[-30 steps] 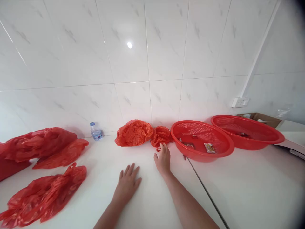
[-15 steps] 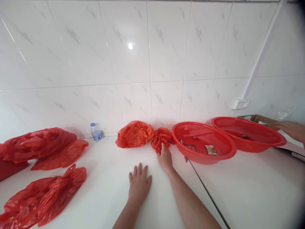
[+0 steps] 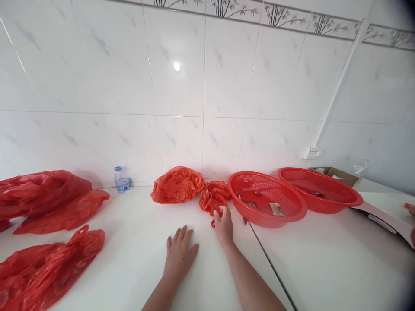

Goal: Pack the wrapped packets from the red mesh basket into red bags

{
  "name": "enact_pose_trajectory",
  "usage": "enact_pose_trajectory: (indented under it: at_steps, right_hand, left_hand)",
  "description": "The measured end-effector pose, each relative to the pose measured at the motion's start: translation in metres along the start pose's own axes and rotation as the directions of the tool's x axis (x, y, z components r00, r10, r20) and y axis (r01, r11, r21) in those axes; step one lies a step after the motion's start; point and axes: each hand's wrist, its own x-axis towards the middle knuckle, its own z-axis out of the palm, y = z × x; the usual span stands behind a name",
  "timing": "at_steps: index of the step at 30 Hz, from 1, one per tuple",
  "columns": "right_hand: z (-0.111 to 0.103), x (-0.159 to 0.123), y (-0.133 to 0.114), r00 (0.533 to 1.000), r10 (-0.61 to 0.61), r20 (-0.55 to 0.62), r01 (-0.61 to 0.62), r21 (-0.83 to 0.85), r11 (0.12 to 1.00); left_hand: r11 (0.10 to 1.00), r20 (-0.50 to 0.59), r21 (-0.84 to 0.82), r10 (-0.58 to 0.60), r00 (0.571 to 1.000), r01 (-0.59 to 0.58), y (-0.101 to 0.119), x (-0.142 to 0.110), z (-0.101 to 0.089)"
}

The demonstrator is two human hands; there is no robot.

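My left hand [image 3: 179,252] lies flat on the white table [image 3: 201,280], fingers spread, holding nothing. To its right, my right hand [image 3: 223,225] is at the near edge of a crumpled red plastic bag [image 3: 213,195], thumb and fingers bent in on it. A small red end pokes out at the left of this hand; most of the grip is hidden behind the fingers. A second red plastic bag [image 3: 178,185], puffed up and wrinkled, stands beside it against the wall. The nearer red plastic basket [image 3: 269,220], with several small wrapped packets inside, is just right of my right hand.
Another red basket [image 3: 337,207] stands behind on the right, near a cardboard box [image 3: 343,178]. A water bottle [image 3: 122,181] is by the wall. More red bags [image 3: 48,268] cover the left side. Another person's hand [image 3: 412,211] shows at the right edge.
The view has tilted up and turned right. My right hand has drawn slightly back, and the bag beside it looks more spread. The other person's hand has left the cardboard box.
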Motion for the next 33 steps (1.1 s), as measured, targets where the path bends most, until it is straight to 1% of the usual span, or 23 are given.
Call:
enact_pose_trajectory:
  at_steps: [2,3,5,6,9,11,16,18,19,20,22,23,24,25,27,28,30,33]
  right_hand:
    - [0.000,0.002,0.002,0.996,-0.058,-0.069,0.054,-0.062,0.997]
    - [0.000,0.004,0.003,0.992,-0.094,-0.081,0.087,-0.093,0.992]
    - [0.001,0.007,0.006,0.991,-0.126,-0.046,0.119,-0.117,0.986]
    - [0.002,0.009,0.007,0.995,-0.100,-0.013,0.098,-0.098,0.990]
    - [0.000,0.013,0.009,0.998,0.044,0.055,-0.045,0.014,0.999]
    - [-0.004,0.014,0.011,0.991,0.123,0.045,-0.126,0.076,0.989]
    - [-0.019,0.014,0.017,0.978,0.208,-0.002,-0.202,0.219,0.955]
    - [-0.022,0.012,0.018,0.975,0.224,-0.005,-0.214,0.275,0.937]
    - [-0.023,0.009,0.017,0.974,0.225,-0.006,-0.214,0.297,0.931]
    - [-0.023,0.007,0.016,0.975,0.223,-0.001,-0.210,0.320,0.924]
    - [-0.023,0.000,0.010,0.977,0.210,0.029,-0.205,0.375,0.904]
    - [-0.023,-0.005,0.006,0.978,0.201,0.056,-0.206,0.406,0.891]
    - [-0.025,-0.010,0.002,0.978,0.191,0.089,-0.211,0.436,0.875]
    - [-0.027,-0.016,-0.002,0.975,0.182,0.126,-0.220,0.465,0.858]
    - [-0.034,-0.031,-0.008,0.967,0.177,0.181,-0.245,0.502,0.829]
    - [-0.040,-0.039,-0.009,0.963,0.184,0.198,-0.262,0.512,0.818]
    - [-0.053,-0.054,-0.006,0.955,0.208,0.211,-0.289,0.515,0.807]
    - [-0.075,-0.073,0.009,0.943,0.255,0.212,-0.327,0.469,0.820]
  left_hand:
    - [1.000,0.000,-0.013,-0.003,1.000,0.003,-0.002,-0.001,0.000]
    - [1.000,0.000,-0.022,-0.005,1.000,0.005,-0.003,-0.001,0.001]
    - [0.999,0.002,-0.034,-0.009,1.000,0.009,-0.004,-0.001,0.001]
    - [0.999,0.004,-0.036,-0.011,1.000,0.011,-0.004,-0.001,0.000]
    - [0.999,0.008,-0.034,-0.018,1.000,0.019,-0.003,0.000,0.000]
    - [0.999,0.007,-0.033,-0.017,1.000,0.017,-0.004,0.001,0.001]
    - [1.000,-0.005,-0.027,0.002,1.000,-0.002,-0.007,0.000,0.004]
    - [0.997,-0.054,-0.032,0.067,0.996,-0.069,-0.001,-0.002,0.003]
    - [0.992,-0.096,-0.025,0.124,0.988,-0.127,0.004,-0.002,0.002]
    - [0.979,-0.137,-0.008,0.199,0.970,-0.202,0.011,-0.002,0.002]
    - [0.933,-0.178,0.047,0.359,0.916,-0.357,0.027,0.002,0.003]
    - [0.911,-0.169,0.069,0.413,0.895,-0.407,0.034,0.006,0.005]
    - [0.902,-0.148,0.078,0.431,0.890,-0.424,0.041,0.011,0.008]
    - [0.911,-0.122,0.072,0.411,0.903,-0.406,0.046,0.016,0.012]
    - [0.957,-0.073,0.037,0.291,0.954,-0.289,0.050,0.028,0.020]
    - [0.974,-0.052,0.021,0.226,0.973,-0.225,0.050,0.033,0.024]
    - [0.988,-0.024,0.004,0.152,0.988,-0.152,0.048,0.040,0.029]
    - [0.994,-0.018,0.001,0.110,0.994,-0.110,0.045,0.046,0.031]
